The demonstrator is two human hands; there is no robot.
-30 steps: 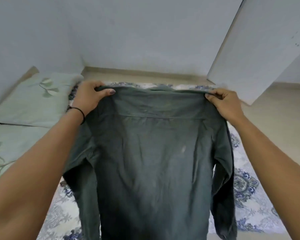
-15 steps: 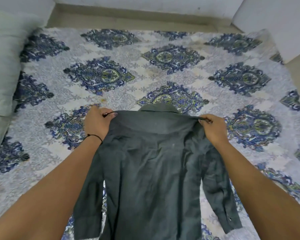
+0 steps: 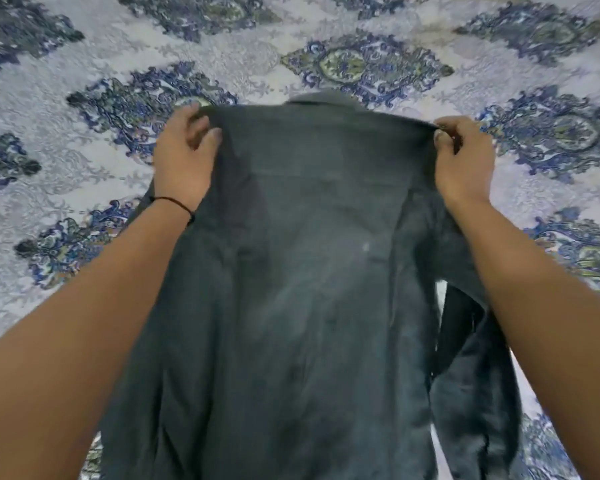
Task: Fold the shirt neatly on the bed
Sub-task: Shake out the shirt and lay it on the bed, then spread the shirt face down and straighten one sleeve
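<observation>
Both arms extended forward, forearms bare. Left hand (image 3: 184,157) fingers curled, pinching fabric at shoulder level — thin dark band on wrist. Right hand (image 3: 463,157) fisted, thumb pressed over gripped edge — level with left.

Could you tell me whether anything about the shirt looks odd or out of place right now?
A small pale spot marks the back of the shirt, like a stain or lint. The right sleeve hangs twisted below the right hand. Otherwise nothing stands out.
</observation>
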